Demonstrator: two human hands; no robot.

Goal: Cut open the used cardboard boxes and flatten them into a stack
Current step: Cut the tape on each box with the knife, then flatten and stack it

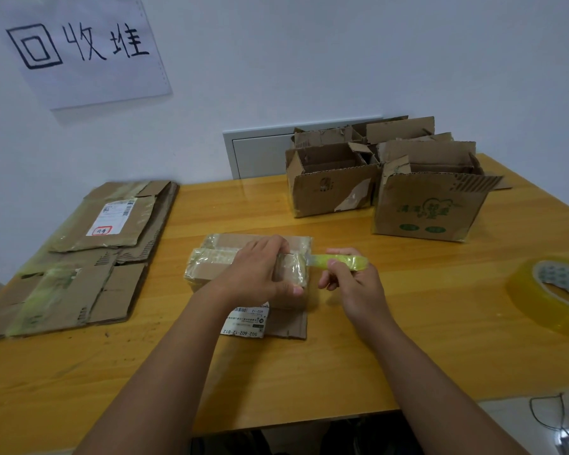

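Pale wall behind, with a handwritten paper sign (86, 47) taped up at left; below it your work lies on a yellow wood-grain surface (309, 372), smooth and slightly glossy. Item one: the small taped box (211, 262), centre of the surface, brown corrugated card wrapped in wrinkled clear tape, its printed label (247, 321) on a flap folded out toward you. Your left hand (260, 274) grips its right end from above, fingers curled over the far edge and thumb on the near side. Item two: the knife (339, 261), yellow-green handle, held in your right hand (352, 284) with fingers wrapped round it, the blade tip meeting the box's taped end. Judged step: slitting the tape seam on this box. The next move likely calls for a shallow, steady draw along the seam with your left fingers kept off the blade's line. Item three: the flattened stack (89, 257), far left, several creased sheets with torn tape strips and a shipping label on top. Item four: the open boxes (385, 182), rear right, upright, ragged flaps, one with green print, apparently not yet cut. Item five: a roll of clear tape (552, 293), right edge.
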